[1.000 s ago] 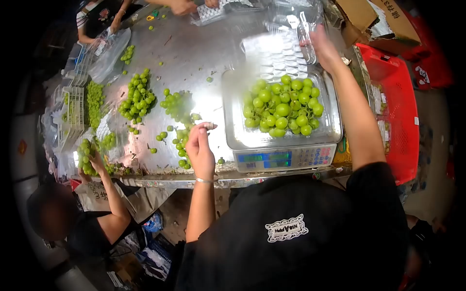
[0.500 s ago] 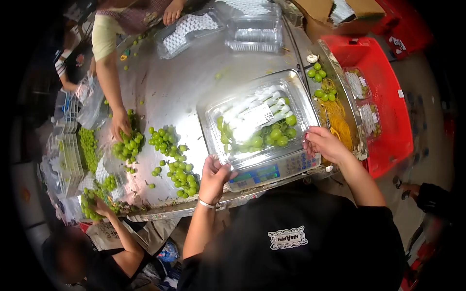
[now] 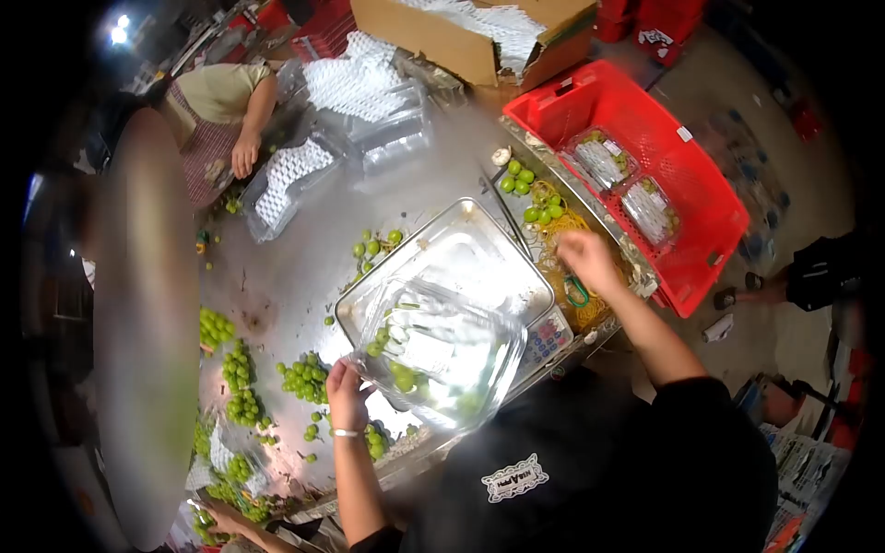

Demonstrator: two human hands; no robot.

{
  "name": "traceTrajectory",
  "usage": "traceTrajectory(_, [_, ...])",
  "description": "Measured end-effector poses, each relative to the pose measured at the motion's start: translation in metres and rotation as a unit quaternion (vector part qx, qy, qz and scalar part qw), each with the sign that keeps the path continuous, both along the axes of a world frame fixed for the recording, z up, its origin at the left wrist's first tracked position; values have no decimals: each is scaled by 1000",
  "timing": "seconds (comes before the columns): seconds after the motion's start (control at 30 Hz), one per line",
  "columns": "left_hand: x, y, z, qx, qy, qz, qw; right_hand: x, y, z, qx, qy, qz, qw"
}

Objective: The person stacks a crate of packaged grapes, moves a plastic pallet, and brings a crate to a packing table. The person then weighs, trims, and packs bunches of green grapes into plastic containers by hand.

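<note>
A clear lidded box of green grapes (image 3: 433,355), with white netting under its lid, is tilted over the near part of the scale's metal tray (image 3: 470,230). My left hand (image 3: 348,392) grips the box by its left corner. To the right, my right hand (image 3: 590,263) is off the box, over yellow rubber bands (image 3: 583,313) and near green-handled scissors (image 3: 576,291); its fingers are curled and blurred, and whether they hold anything is hidden. Part of the scale's keypad (image 3: 546,341) shows beside the box.
A red crate (image 3: 710,212) at the right holds two packed boxes. A cardboard box (image 3: 424,37) stands behind. Empty clear boxes (image 3: 387,138) and netting lie at the back, by a co-worker's hand (image 3: 245,155). Loose grape bunches (image 3: 302,378) lie at left; another person's hand (image 3: 226,518) is lower left.
The closed box has come off the scale tray's middle toward me, tilted in my left hand. My right hand has let go and moved right to the rubber bands. The view has turned right.
</note>
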State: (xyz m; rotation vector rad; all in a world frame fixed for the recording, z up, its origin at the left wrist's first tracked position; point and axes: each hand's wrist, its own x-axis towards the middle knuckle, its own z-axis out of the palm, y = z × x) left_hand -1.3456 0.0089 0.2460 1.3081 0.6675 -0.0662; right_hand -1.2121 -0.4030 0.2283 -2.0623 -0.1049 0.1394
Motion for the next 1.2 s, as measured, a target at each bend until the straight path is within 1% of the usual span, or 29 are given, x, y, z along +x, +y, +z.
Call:
traceTrajectory(0.03, [15, 5, -17, -15, -20, 27, 999, 22, -11, -27, -189, -130, -107, 967])
traceTrajectory(0.1, [41, 8, -39, -29, -90, 67, 993, 47, -27, -82, -236, -29, -71, 969])
traceTrajectory(0.13, [50, 28, -70, -57, -108, 54, 991, 54, -29, -96, -236, -37, -70, 969])
traceTrajectory(0.17, [55, 5, -49, -12, -69, 86, 994, 58, -29, -93, -234, -40, -73, 969])
traceTrajectory(0.23, [52, 5, -52, -80, -102, 3, 992, 58, -30, -79, -192, -107, -106, 970])
traceTrajectory(0.3, [54, 6, -68, -31, -92, 3, 995, 53, -14, -48, -177, -43, -116, 976])
traceTrajectory(0.33, [56, 1, -56, 168, -109, -42, 979, 51, 0, -27, -72, -78, -67, 992])
traceTrajectory(0.37, [55, -16, -29, 360, -117, -82, 922, 47, 17, -1, 35, -110, -13, 993])
traceTrajectory(0.4, [56, -55, 14, 527, -199, -22, 826, 35, 41, 36, 72, -89, 43, 993])
traceTrajectory(0.43, [50, -83, 41, 491, -197, -19, 849, 17, 64, 69, 112, -65, 97, 987])
traceTrajectory(0.47, [47, -110, 59, 502, -262, -69, 822, 3, 84, 86, 147, -108, 181, 966])
traceTrajectory(0.5, [41, -135, 81, 453, -304, -133, 827, -9, 98, 99, 181, -152, 264, 935])
traceTrajectory(0.53, [38, -151, 91, 357, -340, -178, 852, -15, 105, 111, 281, -79, 333, 897])
traceTrajectory(0.57, [37, -155, 97, 111, -348, -138, 921, -18, 110, 118, 371, -6, 396, 840])
traceTrajectory(0.6, [37, -158, 103, -138, -347, -58, 926, -16, 118, 104, 607, 169, 388, 673])
traceTrajectory(0.63, [42, -149, 109, -342, -352, -28, 871, -6, 118, 105, 718, 268, 383, 516])
traceTrajectory(0.67, [49, -142, 117, -420, -336, 25, 843, 11, 119, 102, 704, 252, 379, 546])
traceTrajectory(0.7, [61, -124, 108, -342, -367, -13, 865, 33, 120, 94, 687, 236, 376, 575])
traceTrajectory(0.73, [74, -93, 77, -151, -399, -23, 904, 63, 120, 75, 439, -19, 413, 798])
traceTrajectory(0.77, [77, -56, 42, 312, -309, -65, 896, 85, 117, 54, 114, -274, 378, 877])
traceTrajectory(0.8, [71, -31, 13, 440, -269, -123, 848, 87, 111, 38, 116, -276, 380, 875])
traceTrajectory(0.83, [56, -14, -7, 559, -222, -181, 778, 85, 99, 22, 14, -240, 422, 874])
traceTrajectory(0.87, [22, -7, -22, 496, -137, -192, 836, 81, 89, 12, -88, -201, 457, 862])
traceTrajectory(0.9, [-5, -9, -36, 424, -53, -201, 882, 67, 76, 23, -42, -230, 445, 865])
traceTrajectory(0.97, [-25, -42, -6, 436, -139, -209, 864, 49, 57, 54, -98, -167, 472, 860])
traceTrajectory(1.03, [-26, -67, 9, 439, -89, -189, 874, 50, 64, 32, -94, -180, 419, 885])
traceTrajectory(1.1, [4, -68, -4, 540, -187, -178, 801, 53, 81, 13, -84, -213, 364, 903])
traceTrajectory(1.17, [21, -61, 3, 540, -175, -207, 797, 59, 90, 8, -110, -204, 357, 905])
traceTrajectory(1.2, [12, -58, 0, 501, -115, -233, 825, 56, 86, 13, -221, -80, 415, 879])
